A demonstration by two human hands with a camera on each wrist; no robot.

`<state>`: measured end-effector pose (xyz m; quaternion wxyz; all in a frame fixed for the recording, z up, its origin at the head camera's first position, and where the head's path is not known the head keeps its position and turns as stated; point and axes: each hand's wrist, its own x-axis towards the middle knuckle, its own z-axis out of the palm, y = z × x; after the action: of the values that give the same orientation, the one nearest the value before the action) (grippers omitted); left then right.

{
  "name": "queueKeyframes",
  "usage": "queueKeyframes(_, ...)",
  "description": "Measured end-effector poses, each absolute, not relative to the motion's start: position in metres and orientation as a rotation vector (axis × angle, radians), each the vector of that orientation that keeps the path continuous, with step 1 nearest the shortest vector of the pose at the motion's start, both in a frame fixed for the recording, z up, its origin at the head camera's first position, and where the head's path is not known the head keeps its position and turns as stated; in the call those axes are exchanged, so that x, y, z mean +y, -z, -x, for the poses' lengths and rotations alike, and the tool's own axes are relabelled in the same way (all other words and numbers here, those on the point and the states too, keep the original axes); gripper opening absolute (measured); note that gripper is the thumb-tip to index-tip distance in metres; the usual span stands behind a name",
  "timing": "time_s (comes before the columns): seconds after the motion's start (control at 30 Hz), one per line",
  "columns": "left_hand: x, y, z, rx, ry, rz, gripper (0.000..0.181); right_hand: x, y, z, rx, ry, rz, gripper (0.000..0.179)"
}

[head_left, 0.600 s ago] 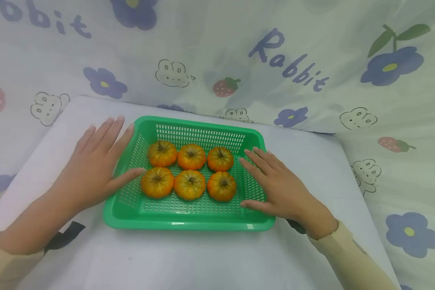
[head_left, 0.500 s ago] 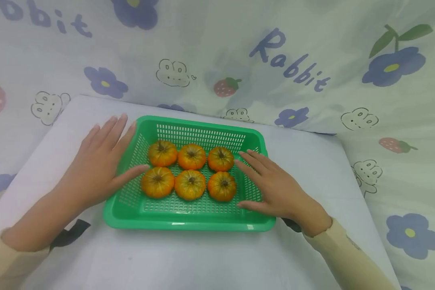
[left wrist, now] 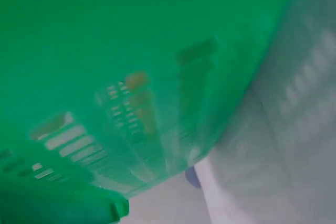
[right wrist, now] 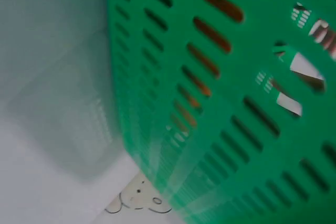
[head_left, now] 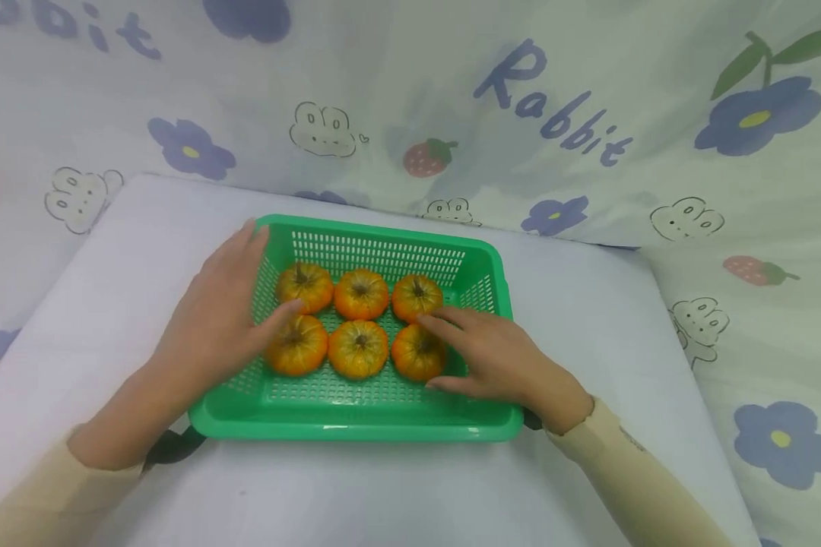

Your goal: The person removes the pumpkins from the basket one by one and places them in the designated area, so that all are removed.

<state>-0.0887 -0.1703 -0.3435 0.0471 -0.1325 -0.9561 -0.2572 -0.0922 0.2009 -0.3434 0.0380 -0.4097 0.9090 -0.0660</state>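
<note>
Several small orange pumpkins sit in two rows of three inside a green plastic basket [head_left: 356, 431]. My left hand [head_left: 215, 319] reaches over the basket's left rim, its thumb overlapping the front-left pumpkin [head_left: 296, 351]. Over the right rim comes my right hand [head_left: 499, 353]; its fingers pass above the front-right pumpkin [head_left: 416, 357], with the thumb at that pumpkin's near side. Whether either hand touches a pumpkin I cannot tell. Both wrist views are filled by the basket's slotted side wall [left wrist: 131, 30], [right wrist: 226, 98], and neither shows the fingers.
A white-covered table [head_left: 356, 494] carries the basket. Behind and to the right hangs a pale curtain [head_left: 376, 68] printed with rabbits, flowers and strawberries. The front-middle pumpkin [head_left: 358, 351] lies between the two hands.
Both hands have moved inward over the basket, the left one to the right and the right one to the left, closer to the front pumpkins. The pumpkins have stayed in place.
</note>
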Motion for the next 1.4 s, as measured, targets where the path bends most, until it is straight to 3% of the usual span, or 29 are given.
queueKeyframes(0.23, -0.173, 0.344, 0.085, -3.004, 0.954, 0.153, 0.099, 0.194, 0.345, 0.095, 2.765, 0.055, 1.194, 0.077)
queueKeyframes(0.57, -0.179, 0.351, 0.081, -3.01, 1.035, 0.082, 0.096, 0.19, 0.348, 0.095, 2.772, 0.062, 1.173, 0.074)
queueKeyframes(1.4, -0.178, 0.352, 0.079, -2.95, 0.943, 0.05, 0.064, 0.191, 0.346, 0.092, 2.785, -0.039, 1.141, 0.078)
